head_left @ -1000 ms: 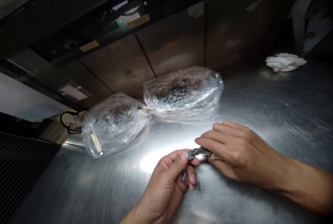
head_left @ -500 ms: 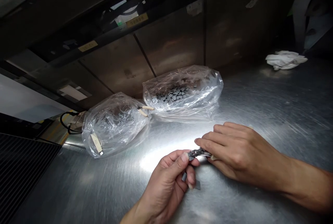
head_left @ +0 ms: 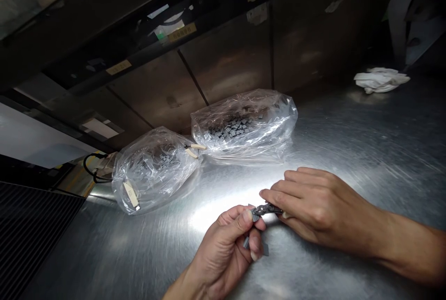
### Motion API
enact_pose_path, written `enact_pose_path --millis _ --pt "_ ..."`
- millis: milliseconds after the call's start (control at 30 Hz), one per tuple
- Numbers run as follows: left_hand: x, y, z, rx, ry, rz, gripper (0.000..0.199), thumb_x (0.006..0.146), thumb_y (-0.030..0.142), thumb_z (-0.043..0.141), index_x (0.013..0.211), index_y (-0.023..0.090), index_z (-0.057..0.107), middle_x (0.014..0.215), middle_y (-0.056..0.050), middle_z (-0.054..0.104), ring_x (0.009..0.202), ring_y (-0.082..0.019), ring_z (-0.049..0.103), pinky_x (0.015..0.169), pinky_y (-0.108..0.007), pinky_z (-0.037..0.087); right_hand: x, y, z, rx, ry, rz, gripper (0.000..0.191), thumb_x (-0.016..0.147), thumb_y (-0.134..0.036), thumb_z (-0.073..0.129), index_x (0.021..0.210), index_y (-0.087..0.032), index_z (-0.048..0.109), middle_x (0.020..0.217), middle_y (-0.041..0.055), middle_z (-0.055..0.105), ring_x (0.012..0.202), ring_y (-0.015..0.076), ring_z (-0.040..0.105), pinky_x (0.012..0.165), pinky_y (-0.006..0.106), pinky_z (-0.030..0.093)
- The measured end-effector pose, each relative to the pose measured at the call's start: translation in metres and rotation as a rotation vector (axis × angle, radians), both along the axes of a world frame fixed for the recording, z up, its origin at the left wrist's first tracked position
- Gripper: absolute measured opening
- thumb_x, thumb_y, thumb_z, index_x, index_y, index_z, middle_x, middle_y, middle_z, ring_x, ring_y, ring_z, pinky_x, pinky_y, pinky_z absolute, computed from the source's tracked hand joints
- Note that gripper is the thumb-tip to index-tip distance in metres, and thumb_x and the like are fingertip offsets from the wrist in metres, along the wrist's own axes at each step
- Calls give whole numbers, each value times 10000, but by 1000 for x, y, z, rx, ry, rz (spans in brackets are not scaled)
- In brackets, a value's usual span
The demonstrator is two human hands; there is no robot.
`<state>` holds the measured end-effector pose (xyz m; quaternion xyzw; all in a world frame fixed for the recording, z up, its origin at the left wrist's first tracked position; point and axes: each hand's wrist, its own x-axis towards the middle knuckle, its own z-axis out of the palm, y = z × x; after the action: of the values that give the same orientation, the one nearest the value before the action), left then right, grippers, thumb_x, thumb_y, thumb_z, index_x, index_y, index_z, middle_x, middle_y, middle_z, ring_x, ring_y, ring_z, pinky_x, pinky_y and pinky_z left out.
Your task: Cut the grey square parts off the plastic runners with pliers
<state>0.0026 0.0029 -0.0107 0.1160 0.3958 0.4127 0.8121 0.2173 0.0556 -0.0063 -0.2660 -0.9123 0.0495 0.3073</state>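
A small, flat grey piece [head_left: 255,215] with straight edges sits between the thumb and forefinger of the left hand [head_left: 226,246], pinched at the tips; its exact outline is partly covered. Dark metal pliers [head_left: 268,209] meet it from two o'clock of that hand, their nose against the piece. Two more grey bits show lower in the left hand: a narrow bit [head_left: 246,243] behind the curled fingers and a flat bit [head_left: 265,249] poking out beyond them.

Counting the rest, there are two clear plastic bags, one cloth and one cream-handled tool [head_left: 197,146]. The far bag [head_left: 278,137] lies at twelve o'clock from the left hand, the near bag [head_left: 146,202] at ten; both hold grey pieces too many to count. The tool rests where the bags meet, and the white cloth [head_left: 381,80] is crumpled at two o'clock.

The left hand rises from six o'clock, palm partly turned up. The right hand [head_left: 310,202] enters from four o'clock, back upward, its fingers pressed together and wrapped over the pliers' handles.
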Motion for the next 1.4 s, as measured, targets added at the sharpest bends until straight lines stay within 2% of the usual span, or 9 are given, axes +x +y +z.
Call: enact_pose_path --millis 200,467,767,1167,1400 --pt "-2 1 1 -22 26 -21 252 731 286 947 750 106 772 654 -11 681 470 -38 528 498 -162 449 -1 -1 -2 17 1 -8 156 1004 -122 548 980 -169 695 749 -7 616 679 192 510 652 365 325" --pt "0 2 7 55 1 -13 182 841 256 862 897 93 804 795 -35 719 541 -36 556 539 -160 477 2 2 2 -41 64 -53 131 981 -145 586 996 -149 716 758 -3 629 680 183 538 665 348 361" --pt "2 2 9 128 40 20 189 849 275 854 910 100 817 814 -45 720 571 -43 550 558 -159 459 1 1 3 61 -26 -84 133 965 -144 584 954 -166 715 779 19 642 716 219 506 693 374 335" --pt "2 2 9 191 215 17 246 813 329 880 899 103 835 764 -45 717 568 -55 540 565 -169 447 2 1 6 124 -77 -99 193 956 -82 531 944 -171 702 712 9 594 681 214 473 657 370 281" --pt "1 6 10 181 246 10 242 789 340 896 841 113 829 758 -41 716 571 -60 546 573 -181 452 2 1 5 176 -81 -92 209 965 -65 527 966 -154 716 689 3 574 652 211 445 637 378 276"
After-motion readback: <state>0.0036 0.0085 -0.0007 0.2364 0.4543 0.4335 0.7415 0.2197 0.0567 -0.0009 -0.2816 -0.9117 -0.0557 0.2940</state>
